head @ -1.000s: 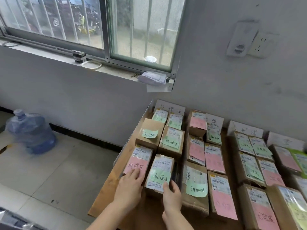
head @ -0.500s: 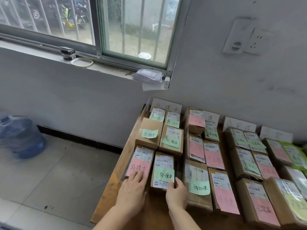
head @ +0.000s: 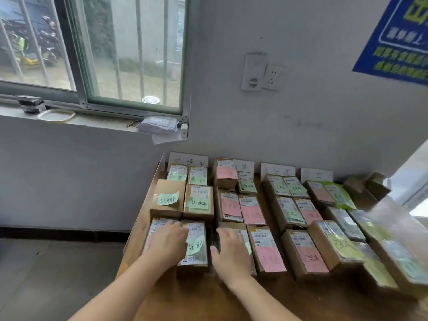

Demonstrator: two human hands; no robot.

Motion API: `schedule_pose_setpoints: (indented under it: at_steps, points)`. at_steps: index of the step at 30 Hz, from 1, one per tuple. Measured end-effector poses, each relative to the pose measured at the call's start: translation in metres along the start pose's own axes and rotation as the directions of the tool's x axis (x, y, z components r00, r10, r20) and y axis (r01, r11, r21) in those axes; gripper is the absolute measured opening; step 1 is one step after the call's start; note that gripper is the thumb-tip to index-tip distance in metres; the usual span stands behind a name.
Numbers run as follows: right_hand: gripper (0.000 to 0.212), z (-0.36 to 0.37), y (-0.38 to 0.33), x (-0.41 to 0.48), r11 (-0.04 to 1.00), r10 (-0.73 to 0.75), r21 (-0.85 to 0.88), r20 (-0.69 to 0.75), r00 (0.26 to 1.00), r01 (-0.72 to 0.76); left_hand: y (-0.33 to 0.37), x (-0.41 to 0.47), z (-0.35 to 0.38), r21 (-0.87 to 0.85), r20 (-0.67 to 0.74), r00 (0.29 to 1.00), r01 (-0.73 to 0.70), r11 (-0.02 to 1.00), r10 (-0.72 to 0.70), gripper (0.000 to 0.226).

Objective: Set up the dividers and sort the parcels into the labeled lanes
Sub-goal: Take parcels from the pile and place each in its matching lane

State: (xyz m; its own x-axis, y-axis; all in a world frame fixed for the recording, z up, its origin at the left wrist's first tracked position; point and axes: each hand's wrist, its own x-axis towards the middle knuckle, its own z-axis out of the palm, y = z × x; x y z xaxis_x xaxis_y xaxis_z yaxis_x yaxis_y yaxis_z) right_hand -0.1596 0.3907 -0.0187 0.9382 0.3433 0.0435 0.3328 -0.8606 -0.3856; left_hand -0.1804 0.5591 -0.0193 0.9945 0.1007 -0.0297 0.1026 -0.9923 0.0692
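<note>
Near edge: bare strip of table (head: 190, 300) in front of the parcel rows, both forearms cross it
Left hand (head: 167, 244) lies flat, fingers straight, on the front-left parcel (head: 154, 229); its index side overlaps the left edge of the green-note parcel (head: 196, 245). Nothing pinched
Right hand (head: 229, 250) lies flat on the front parcel of lane two (head: 244, 236), fingers straight, thumb at the narrow dark gap between lanes one and two. No grasp, though the hand is blurred
Front-left parcel sits at the table's left edge, against a cardboard strip (head: 142, 218) standing along that edge, so no side room there
Just right of the right hand: pink-note parcel (head: 267, 250), tight against its neighbour
Lanes one and two are each two parcels wide and three rows deep, packed side to side. A wider channel of bare wood separates lane two from the lane-three parcels (head: 287, 212)
Right-hand lanes are blurred
Back: white label cards (head: 188, 161) stand against the wall (head: 301, 126), back-row parcels right up against them
Window (head: 129, 54) up left, socket (head: 274, 76) above the lanes
</note>
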Motion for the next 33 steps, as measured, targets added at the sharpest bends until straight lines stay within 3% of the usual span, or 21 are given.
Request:
schedule_pose_setpoints:
  at_steps: [3, 10, 25, 28, 33]
  points:
    - [0.046, -0.033, 0.028, 0.004, 0.994, -0.009, -0.109, 0.0, 1.0, 0.009, 0.024, 0.015, -0.015, 0.036, -0.011, 0.996, -0.089, 0.995, 0.09, 0.031]
    - [0.05, -0.104, 0.106, -0.005, 0.951, 0.142, -0.281, 0.041, 0.989, -0.125, 0.112, 0.043, -0.036, 0.053, -0.044, 0.973, -0.224, 0.973, 0.226, 0.034]
    - [0.056, -0.233, 0.321, -0.048, 0.903, 0.306, -0.32, 0.01, 0.952, -0.287, 0.374, 0.088, -0.036, -0.059, -0.112, 0.922, -0.378, 0.924, 0.371, 0.039]
    - [0.052, -0.254, 0.364, -0.053, 0.903, 0.315, -0.311, 0.008, 0.949, -0.297, 0.423, 0.1, -0.034, -0.014, -0.102, 0.909, -0.407, 0.913, 0.403, 0.048]
    - [0.051, -0.278, 0.428, -0.051, 0.893, 0.342, -0.301, -0.026, 0.939, -0.334, 0.491, 0.128, -0.033, 0.031, -0.048, 0.902, -0.428, 0.903, 0.429, 0.045]
